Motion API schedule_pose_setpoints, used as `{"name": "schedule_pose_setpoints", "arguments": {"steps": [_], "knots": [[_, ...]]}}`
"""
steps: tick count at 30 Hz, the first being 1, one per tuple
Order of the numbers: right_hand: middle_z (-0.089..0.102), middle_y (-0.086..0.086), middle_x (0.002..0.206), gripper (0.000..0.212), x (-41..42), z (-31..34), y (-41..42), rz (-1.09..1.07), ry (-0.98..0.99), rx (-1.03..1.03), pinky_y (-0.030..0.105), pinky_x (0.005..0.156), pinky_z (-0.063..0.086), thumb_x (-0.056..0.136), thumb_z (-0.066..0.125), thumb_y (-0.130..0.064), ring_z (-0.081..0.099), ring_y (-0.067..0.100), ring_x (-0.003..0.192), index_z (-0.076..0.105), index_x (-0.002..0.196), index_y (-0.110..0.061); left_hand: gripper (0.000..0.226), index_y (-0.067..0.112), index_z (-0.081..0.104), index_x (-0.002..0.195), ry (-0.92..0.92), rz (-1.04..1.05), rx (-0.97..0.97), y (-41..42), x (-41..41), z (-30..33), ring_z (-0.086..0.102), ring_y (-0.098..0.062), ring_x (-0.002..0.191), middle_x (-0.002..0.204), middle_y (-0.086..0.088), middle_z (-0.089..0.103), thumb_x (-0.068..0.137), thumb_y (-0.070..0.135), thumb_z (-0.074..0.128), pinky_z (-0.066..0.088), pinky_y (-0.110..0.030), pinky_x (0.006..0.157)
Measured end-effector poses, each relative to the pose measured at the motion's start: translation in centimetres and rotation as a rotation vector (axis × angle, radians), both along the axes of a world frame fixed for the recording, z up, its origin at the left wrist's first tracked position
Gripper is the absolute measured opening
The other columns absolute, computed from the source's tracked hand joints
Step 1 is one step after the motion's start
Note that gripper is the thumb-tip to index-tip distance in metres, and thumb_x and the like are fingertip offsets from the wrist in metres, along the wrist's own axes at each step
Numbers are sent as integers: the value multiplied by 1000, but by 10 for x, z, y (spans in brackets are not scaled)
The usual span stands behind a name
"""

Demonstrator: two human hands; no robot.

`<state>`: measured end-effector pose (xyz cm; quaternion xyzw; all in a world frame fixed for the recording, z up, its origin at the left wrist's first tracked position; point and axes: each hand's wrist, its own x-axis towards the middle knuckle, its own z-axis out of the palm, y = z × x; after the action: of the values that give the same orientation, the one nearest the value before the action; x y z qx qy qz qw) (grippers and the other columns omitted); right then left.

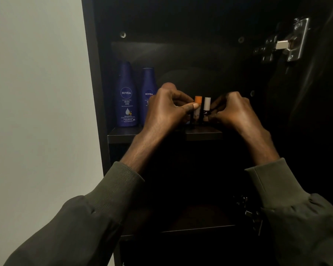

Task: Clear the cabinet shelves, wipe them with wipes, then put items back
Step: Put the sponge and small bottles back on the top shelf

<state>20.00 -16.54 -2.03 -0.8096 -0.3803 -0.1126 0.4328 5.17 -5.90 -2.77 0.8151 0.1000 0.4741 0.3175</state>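
Two dark blue Nivea body milk bottles stand upright at the left of a dark cabinet shelf (123, 133): one bottle (126, 96) at the far left, the second bottle (148, 87) beside it, partly hidden by my left hand. My left hand (167, 108) pinches a small orange-capped tube (197, 107) standing on the shelf. My right hand (233, 110) holds a small white-capped tube (207, 104) right next to it. The two tubes stand upright side by side, their lower ends hidden by my fingers.
The cabinet is black and dim inside. A metal door hinge (288, 43) sits on the right wall. A lower shelf (190, 230) shows below my forearms. A pale wall (37, 112) borders the cabinet on the left.
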Motion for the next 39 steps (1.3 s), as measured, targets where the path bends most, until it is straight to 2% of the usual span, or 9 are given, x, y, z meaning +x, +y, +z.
{"name": "schedule_pose_setpoints", "arguments": {"steps": [4, 7, 9, 18, 25, 28, 31, 34, 39], "knots": [[65, -1, 101, 40, -3, -3, -3, -4, -11, 10, 25, 70, 55, 72, 83, -21, 64, 11, 89, 64, 107, -21, 14, 19, 73, 96, 18, -1, 8, -1, -1, 1, 72, -1, 71, 82, 6, 73, 84, 24, 76, 57, -15, 60], [64, -2, 104, 45, -6, -3, -8, -38, -54, 44, 18, 62, 46, 73, 83, -21, 61, 10, 92, 62, 112, -20, 14, 19, 74, 96, 10, 6, 4, -1, -1, 1, 72, -1, 71, 82, 6, 74, 83, 25, 76, 58, -16, 61], [63, -3, 104, 45, -11, -4, -13, -62, -83, 83, 18, 66, 44, 74, 82, -21, 60, 9, 93, 61, 114, -21, 14, 19, 74, 96, 10, 3, -3, -1, -2, 0, 71, -1, 70, 80, 6, 74, 84, 25, 76, 56, -15, 59], [65, -10, 86, 33, -37, -6, -37, -73, -145, 258, 23, 73, 56, 73, 83, -29, 63, -1, 82, 63, 98, -32, 18, 13, 74, 99, -58, 7, -6, -7, -11, -6, 71, 0, 71, 86, 2, 74, 86, 25, 74, 52, -11, 57], [66, -12, 93, 30, -77, -30, -63, 30, -175, 293, 16, 68, 56, 80, 77, -31, 65, -6, 81, 63, 106, -28, 17, 12, 74, 101, -133, -61, 34, -32, -44, -31, 72, -3, 80, 91, 3, 75, 90, 25, 70, 54, -13, 62], [69, -8, 88, 27, -94, -58, -73, 147, -121, 269, 14, 64, 56, 79, 78, -30, 68, -5, 73, 65, 103, -24, 18, 12, 72, 103, -92, -107, -12, -42, -62, -65, 72, -6, 80, 93, 2, 74, 91, 25, 68, 55, -16, 65], [72, -4, 81, 23, -102, -92, -72, 257, 23, 228, 22, 63, 58, 76, 82, -27, 70, 3, 68, 68, 94, -24, 15, 15, 75, 99, -43, -104, -133, -45, -75, -108, 73, -10, 72, 86, 2, 76, 89, 26, 71, 56, -23, 64], [72, -3, 79, 21, -109, -133, -67, 345, 140, 183, 29, 65, 60, 76, 83, -25, 71, 6, 69, 68, 91, -24, 14, 15, 76, 99, 37, -90, -216, -48, -88, -155, 73, -10, 75, 86, 3, 76, 89, 23, 70, 55, -22, 64], [72, 0, 75, 18, -123, -219, -61, 492, 420, 46, 31, 62, 60, 76, 83, -21, 70, 9, 65, 69, 86, -22, 12, 18, 76, 99, 267, -40, -418, -50, -106, -244, 73, -12, 68, 81, 3, 76, 90, 21, 68, 60, -27, 64]]}}
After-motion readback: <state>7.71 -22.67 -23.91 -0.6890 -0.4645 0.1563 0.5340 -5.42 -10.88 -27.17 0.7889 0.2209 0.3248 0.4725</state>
